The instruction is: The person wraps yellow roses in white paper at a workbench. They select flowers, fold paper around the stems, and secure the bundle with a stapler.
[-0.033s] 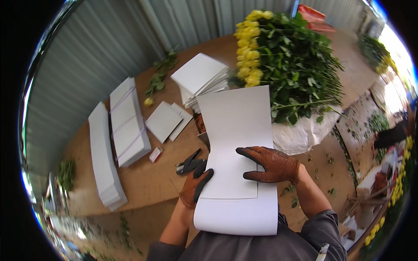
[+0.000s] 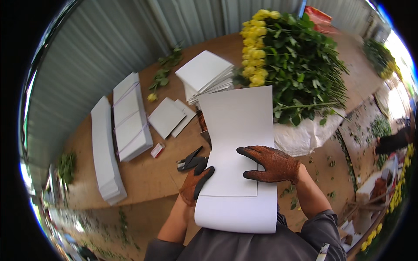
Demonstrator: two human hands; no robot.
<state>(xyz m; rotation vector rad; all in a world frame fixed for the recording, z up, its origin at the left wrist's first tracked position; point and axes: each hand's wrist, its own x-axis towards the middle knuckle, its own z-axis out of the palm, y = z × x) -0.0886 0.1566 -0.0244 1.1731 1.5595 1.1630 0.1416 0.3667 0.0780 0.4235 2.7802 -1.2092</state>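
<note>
White paper point(image 2: 237, 115), left hand point(image 2: 197, 185) at its edge, right hand point(image 2: 274, 165) atop

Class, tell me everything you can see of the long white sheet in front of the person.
The long white rectangular sheet looks like smooth, plain paper or thin card. Its far part looks fairly flat; its near end bends in a rounded curve by the person's body. On it lies a smaller white sheet. The brown-and-black gloved right hand rests across the smaller sheet's right edge, fingers apart; the similarly gloved left hand is at the long sheet's left edge.
</note>
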